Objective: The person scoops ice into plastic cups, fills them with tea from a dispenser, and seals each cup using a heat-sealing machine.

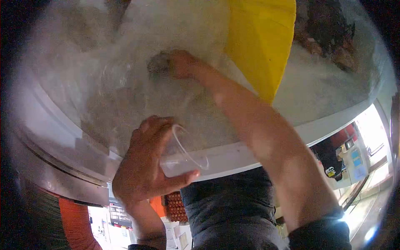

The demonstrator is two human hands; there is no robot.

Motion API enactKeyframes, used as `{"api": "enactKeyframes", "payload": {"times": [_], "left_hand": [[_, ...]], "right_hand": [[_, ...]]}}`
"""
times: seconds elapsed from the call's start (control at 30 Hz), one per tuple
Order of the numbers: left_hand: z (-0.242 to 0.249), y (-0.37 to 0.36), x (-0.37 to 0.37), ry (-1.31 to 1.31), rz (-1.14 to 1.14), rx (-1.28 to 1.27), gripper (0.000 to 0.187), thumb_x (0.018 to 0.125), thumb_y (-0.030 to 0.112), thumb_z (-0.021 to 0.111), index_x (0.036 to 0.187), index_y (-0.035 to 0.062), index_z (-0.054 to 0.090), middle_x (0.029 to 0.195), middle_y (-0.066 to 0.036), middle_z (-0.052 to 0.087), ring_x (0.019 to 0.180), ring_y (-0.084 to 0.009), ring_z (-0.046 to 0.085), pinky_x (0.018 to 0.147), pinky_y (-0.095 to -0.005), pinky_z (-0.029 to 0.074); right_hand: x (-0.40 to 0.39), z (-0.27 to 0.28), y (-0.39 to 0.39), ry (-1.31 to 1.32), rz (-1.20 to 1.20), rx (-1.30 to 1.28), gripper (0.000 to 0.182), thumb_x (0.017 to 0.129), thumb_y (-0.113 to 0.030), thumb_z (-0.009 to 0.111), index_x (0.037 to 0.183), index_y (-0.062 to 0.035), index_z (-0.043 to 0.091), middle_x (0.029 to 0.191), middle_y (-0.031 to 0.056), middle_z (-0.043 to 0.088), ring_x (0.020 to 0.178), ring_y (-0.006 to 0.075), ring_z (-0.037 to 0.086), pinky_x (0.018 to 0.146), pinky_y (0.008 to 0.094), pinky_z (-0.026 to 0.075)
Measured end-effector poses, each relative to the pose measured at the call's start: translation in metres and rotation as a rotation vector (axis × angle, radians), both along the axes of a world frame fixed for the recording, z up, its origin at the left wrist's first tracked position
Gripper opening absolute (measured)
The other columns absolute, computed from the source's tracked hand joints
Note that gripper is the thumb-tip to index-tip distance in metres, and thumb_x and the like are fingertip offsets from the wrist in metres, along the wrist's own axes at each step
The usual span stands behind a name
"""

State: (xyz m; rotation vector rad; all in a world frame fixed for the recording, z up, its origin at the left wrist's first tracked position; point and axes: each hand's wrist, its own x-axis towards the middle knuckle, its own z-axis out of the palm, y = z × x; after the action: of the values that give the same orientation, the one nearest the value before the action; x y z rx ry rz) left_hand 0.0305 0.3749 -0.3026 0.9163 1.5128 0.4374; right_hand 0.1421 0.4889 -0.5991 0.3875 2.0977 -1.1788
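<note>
In my left hand (143, 162) is a clear plastic cup (177, 164), tilted on its side with its round rim facing right. The thumb lies along the lower side and the fingers wrap the upper side. My right hand (182, 63) reaches farther forward, its fingers closed at a greyish, rough-looking lump (158, 64) over a pale, cloudy surface (104, 91). Blur hides the detail of the lump, and I cannot tell what it is. Beyond the right forearm stands a yellow panel (262, 41).
A white rim (227, 156) curves between the pale surface and my body. Dark and brownish things (329, 33) lie past the yellow panel. Below are a stack of reddish-brown egg trays (176, 206), an orange ribbed thing (77, 221) and a black item with a white logo (327, 158).
</note>
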Motion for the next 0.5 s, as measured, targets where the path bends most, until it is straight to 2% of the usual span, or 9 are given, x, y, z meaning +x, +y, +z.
{"api": "enactKeyframes", "payload": {"times": [0.07, 0.17, 0.23, 0.3, 0.33, 0.37, 0.47, 0.5], "left_hand": [[-0.004, 0.005, -0.002, 0.047, 0.003, -0.197, 0.082, 0.068, 0.044, 0.086, 0.129, 0.0007, 0.052, 0.131, -0.022, 0.053, 0.127, -0.0416, 0.047, 0.108, -0.0514, 0.037], [-0.015, 0.003, -0.01, -0.064, 0.092, -0.227, 0.082, 0.066, 0.039, 0.088, 0.128, 0.0012, 0.052, 0.132, -0.021, 0.053, 0.126, -0.0404, 0.048, 0.108, -0.0494, 0.039], [-0.014, 0.011, -0.012, -0.082, 0.076, -0.176, 0.081, 0.065, 0.037, 0.089, 0.128, 0.0012, 0.052, 0.132, -0.021, 0.053, 0.127, -0.0397, 0.049, 0.108, -0.0484, 0.039], [-0.014, 0.014, -0.012, -0.103, 0.061, -0.134, 0.081, 0.064, 0.035, 0.09, 0.127, 0.0013, 0.053, 0.133, -0.02, 0.053, 0.127, -0.0389, 0.049, 0.109, -0.0474, 0.039], [-0.016, 0.014, -0.011, -0.109, 0.071, -0.062, 0.082, 0.064, 0.035, 0.09, 0.128, 0.0013, 0.053, 0.132, -0.02, 0.053, 0.127, -0.0388, 0.049, 0.11, -0.047, 0.038], [-0.016, 0.013, -0.011, -0.113, 0.081, 0.014, 0.082, 0.063, 0.035, 0.09, 0.129, 0.0014, 0.053, 0.132, -0.02, 0.053, 0.127, -0.0387, 0.049, 0.111, -0.0467, 0.037], [-0.006, 0.0, -0.013, -0.108, 0.102, -0.018, 0.085, 0.063, 0.034, 0.091, 0.132, 0.0015, 0.052, 0.132, -0.019, 0.053, 0.129, -0.0377, 0.048, 0.112, -0.0455, 0.035], [-0.004, -0.007, -0.014, -0.097, 0.104, -0.015, 0.085, 0.063, 0.034, 0.091, 0.132, 0.0015, 0.052, 0.132, -0.019, 0.053, 0.129, -0.0377, 0.048, 0.112, -0.0455, 0.035]], "right_hand": [[-0.012, -0.005, -0.016, -0.021, -0.013, 0.048, 0.027, 0.092, -0.015, 0.055, 0.103, 0.0056, 0.068, 0.097, 0.0249, 0.07, 0.09, 0.0384, 0.07, 0.082, 0.0476, 0.055], [-0.008, -0.019, -0.012, -0.046, -0.041, 0.0, 0.028, 0.095, -0.018, 0.054, 0.105, 0.0041, 0.068, 0.097, 0.0234, 0.07, 0.09, 0.0373, 0.069, 0.081, 0.0476, 0.055], [-0.002, -0.025, 0.0, -0.04, -0.052, -0.067, 0.029, 0.097, -0.019, 0.053, 0.107, 0.0031, 0.068, 0.096, 0.0224, 0.07, 0.09, 0.0365, 0.069, 0.081, 0.0475, 0.055], [0.005, -0.03, 0.012, 0.067, -0.035, -0.153, 0.029, 0.099, -0.021, 0.052, 0.108, 0.0021, 0.068, 0.096, 0.0215, 0.07, 0.09, 0.0358, 0.069, 0.08, 0.0475, 0.055], [0.009, -0.024, 0.02, 0.221, 0.031, -0.194, 0.031, 0.101, -0.023, 0.049, 0.108, 0.0005, 0.068, 0.093, 0.0197, 0.07, 0.086, 0.0332, 0.069, 0.078, 0.0462, 0.055], [0.011, -0.017, 0.029, 0.225, 0.031, -0.194, 0.031, 0.101, -0.023, 0.049, 0.108, 0.0005, 0.068, 0.093, 0.0197, 0.07, 0.086, 0.0332, 0.069, 0.078, 0.0462, 0.055], [0.002, 0.043, 0.059, 0.017, 0.018, -0.432, 0.034, 0.102, -0.029, 0.048, 0.106, -0.0009, 0.067, 0.086, 0.0168, 0.068, 0.078, 0.0276, 0.067, 0.074, 0.0431, 0.054], [-0.002, 0.059, 0.064, 0.049, 0.025, -0.45, 0.035, 0.102, -0.03, 0.048, 0.106, -0.0006, 0.067, 0.087, 0.0158, 0.067, 0.077, 0.0255, 0.065, 0.073, 0.0421, 0.054]]}}
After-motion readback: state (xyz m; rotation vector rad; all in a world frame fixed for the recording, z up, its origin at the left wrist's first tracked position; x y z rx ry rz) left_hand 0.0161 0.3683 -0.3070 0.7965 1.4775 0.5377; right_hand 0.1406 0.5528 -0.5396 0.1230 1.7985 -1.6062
